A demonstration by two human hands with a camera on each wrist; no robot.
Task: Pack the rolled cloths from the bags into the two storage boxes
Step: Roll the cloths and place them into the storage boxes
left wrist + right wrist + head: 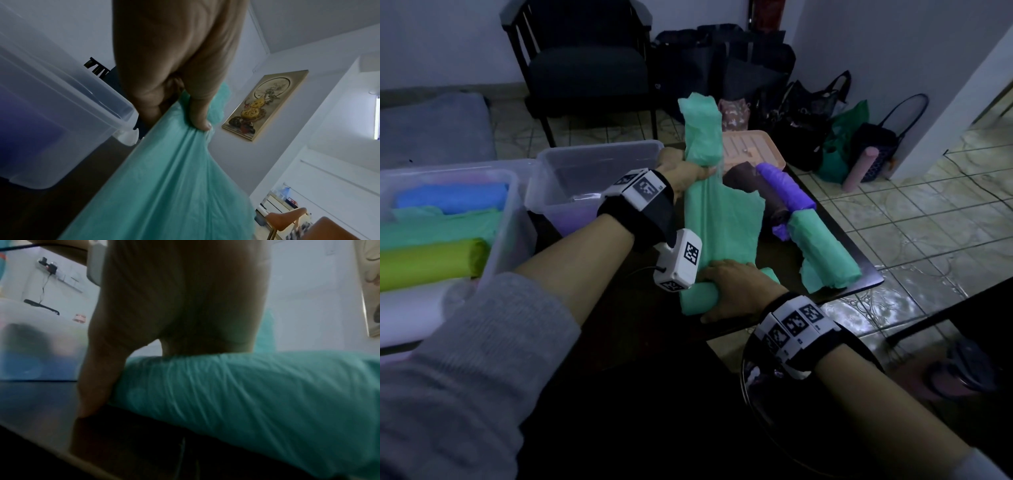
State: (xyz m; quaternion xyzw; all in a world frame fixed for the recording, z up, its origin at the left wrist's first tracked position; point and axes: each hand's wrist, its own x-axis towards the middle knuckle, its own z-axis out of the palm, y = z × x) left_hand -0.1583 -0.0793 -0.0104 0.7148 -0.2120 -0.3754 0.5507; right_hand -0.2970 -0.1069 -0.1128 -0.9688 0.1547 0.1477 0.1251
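On the dark table point(619, 308), my left hand point(688, 174) grips the bunched middle of a green bag point(722, 222) and holds it up; the thumb point(200, 116) pinches the shiny film point(174, 178). My right hand point(732, 291) grips a green rolled cloth point(697, 299) at the bag's lower end, pressing it on the table point(246, 394). The near clear box point(506, 222) holds blue, green, yellow-green and white rolls. The far clear box point(599, 149) shows something purple at its bottom. A brown roll point(750, 178), a purple roll point(787, 188) and a green-wrapped roll point(825, 250) lie at the right.
A pink tray point(753, 147) sits at the table's far edge. Behind it stand a black chair point(585, 68) and several dark bags point(791, 109) on the tiled floor, with a pink roll point(859, 168) upright among them. A dark round stool seat point(756, 383) is under my right forearm.
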